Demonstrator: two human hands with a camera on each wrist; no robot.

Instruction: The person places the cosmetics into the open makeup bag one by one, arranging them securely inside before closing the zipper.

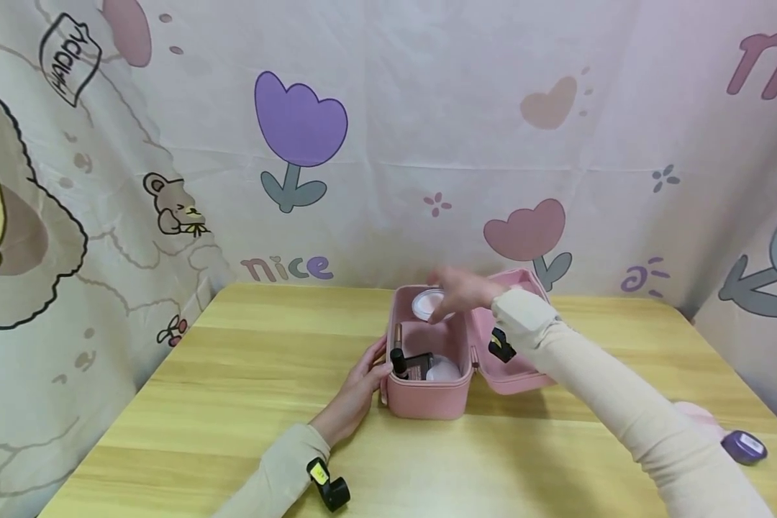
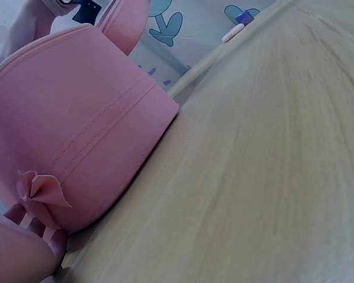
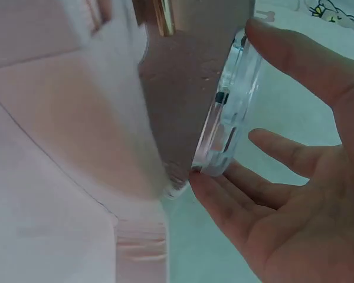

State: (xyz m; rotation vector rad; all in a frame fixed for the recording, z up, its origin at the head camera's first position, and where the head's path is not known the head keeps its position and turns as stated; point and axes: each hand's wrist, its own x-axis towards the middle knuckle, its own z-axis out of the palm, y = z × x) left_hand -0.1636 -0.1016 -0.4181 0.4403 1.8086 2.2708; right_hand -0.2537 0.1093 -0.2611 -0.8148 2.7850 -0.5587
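A pink cosmetic case (image 1: 427,399) stands unzipped on the table, its lid (image 1: 511,385) swung out to the right. Over its far end, my right hand (image 1: 462,289) pinches a round clear-rimmed compact (image 3: 233,109) by the edge, between thumb and fingertips. In the right wrist view the compact is tilted on its side, close to the case's inner wall. My left hand (image 1: 356,392) rests against the case's left side; its fingertips show beside a pink bow (image 2: 44,190) in the left wrist view. Inside lie a black-capped tube (image 1: 398,360), a dark square palette (image 1: 419,367) and a round white item (image 1: 443,370).
On the right of the table lie a pale pink round item (image 1: 696,414) and a small purple item (image 1: 744,447). A printed curtain (image 1: 388,144) hangs behind the table's (image 1: 285,345) back edge. Each wrist wears a black camera mount (image 1: 329,485).
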